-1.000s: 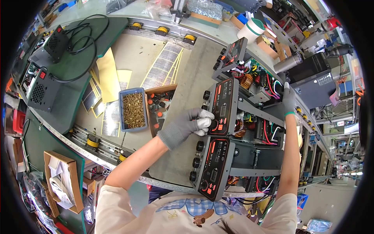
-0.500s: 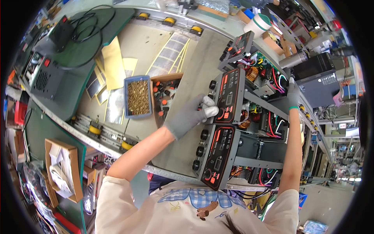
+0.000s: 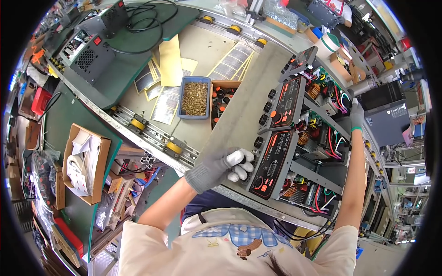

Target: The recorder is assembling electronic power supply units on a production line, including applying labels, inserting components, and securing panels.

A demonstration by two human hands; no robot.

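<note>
My left hand point(image 3: 223, 168), in a grey glove with whitish fingertips, is curled beside the black side knobs of the nearest control panel point(image 3: 270, 168). Its fingers bend around a dark bit that I cannot make out, and they partly cover the knobs. The middle control panel point(image 3: 286, 103) carries an orange-capped knob point(image 3: 275, 115) on its face. A farther panel point(image 3: 301, 60) leans beyond it. Behind the panels, open chassis show copper coils point(image 3: 304, 138) and red and white wires. My right hand point(image 3: 357, 115), also gloved, lies with fingers stretched along the units' rear right side.
A blue bin of small brass-coloured parts point(image 3: 207, 99) stands beside a carton of black and orange knobs point(image 3: 223, 96). Yellow-backed label sheets point(image 3: 170, 60) lie farther left. A grey metal case point(image 3: 90, 60) and black cable sit on the green mat. A co-worker's hand point(image 3: 340, 19) shows at the top.
My left hand has moved from the middle panel's lower corner to the nearest panel's side knobs. An orange-capped knob now shows on the middle panel. My right hand stays at the rear; the view has shifted.
</note>
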